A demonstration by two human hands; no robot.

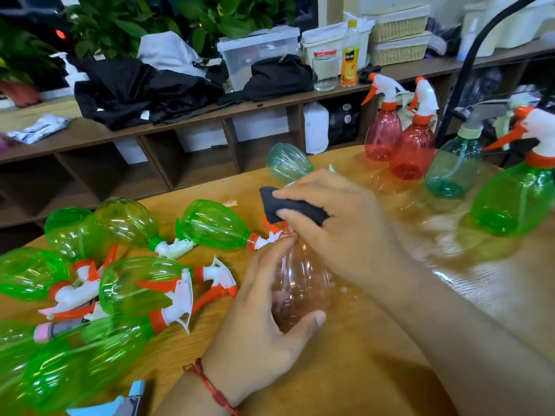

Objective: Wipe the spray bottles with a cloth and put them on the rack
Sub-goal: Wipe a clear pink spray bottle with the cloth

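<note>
Nearest us, at lower centre, our left hand (258,313) curls round the body of the pink spray bottle (303,283), held over the table (354,373). Just above it in the frame, our right hand (339,226) pinches a black cloth (288,207) against the bottle's neck. Its long axis runs up the frame, neck pointing away; we judge the cloth must travel down toward the left hand.

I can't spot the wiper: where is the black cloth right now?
Head view, centre: the black cloth is gripped in the right hand, just above the pale pink transparent plastic spray bottle that the left hand holds over the wooden table.
</note>
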